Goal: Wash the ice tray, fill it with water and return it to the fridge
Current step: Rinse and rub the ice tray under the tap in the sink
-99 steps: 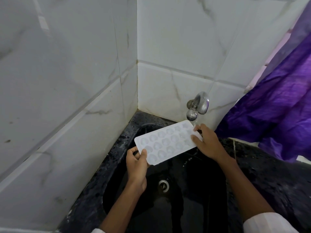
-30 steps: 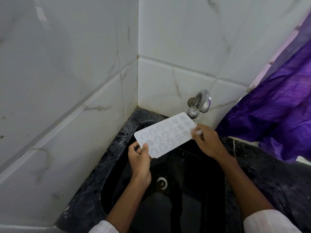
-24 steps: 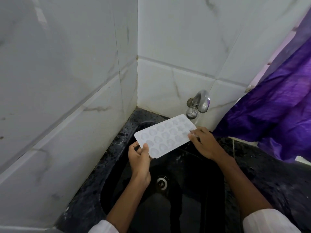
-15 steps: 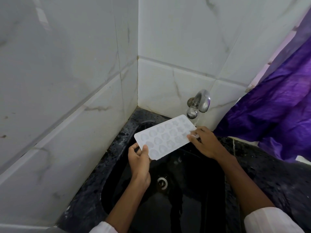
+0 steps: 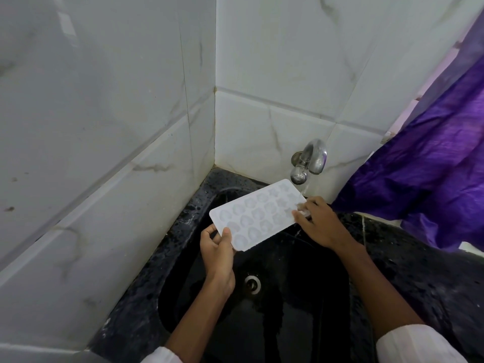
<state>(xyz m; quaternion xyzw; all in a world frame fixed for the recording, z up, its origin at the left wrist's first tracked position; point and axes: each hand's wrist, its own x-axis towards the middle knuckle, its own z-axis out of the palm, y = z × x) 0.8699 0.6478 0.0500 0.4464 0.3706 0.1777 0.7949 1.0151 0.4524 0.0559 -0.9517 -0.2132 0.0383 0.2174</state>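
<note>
Looking down into a corner sink [image 5: 288, 323]: white ice tray [image 5: 258, 214] held in the air over the black basin, cups up, far right corner just under the tap [image 5: 310, 162] and its thin stream, probably for rinsing the cups and draining into the sink. Left hand [image 5: 218, 254] pinching the near left corner, thumb on top, fingers curled beneath: grip closed on the tray. Right hand [image 5: 318, 222] closed on the far right edge, fingertips in the water. Tiled walls [image 5: 104, 127] close at left and behind, purple curtain [image 5: 432, 179] near at right. Open room only toward the body, above the drain [image 5: 252, 282] and the black table [image 5: 419, 271].
</note>
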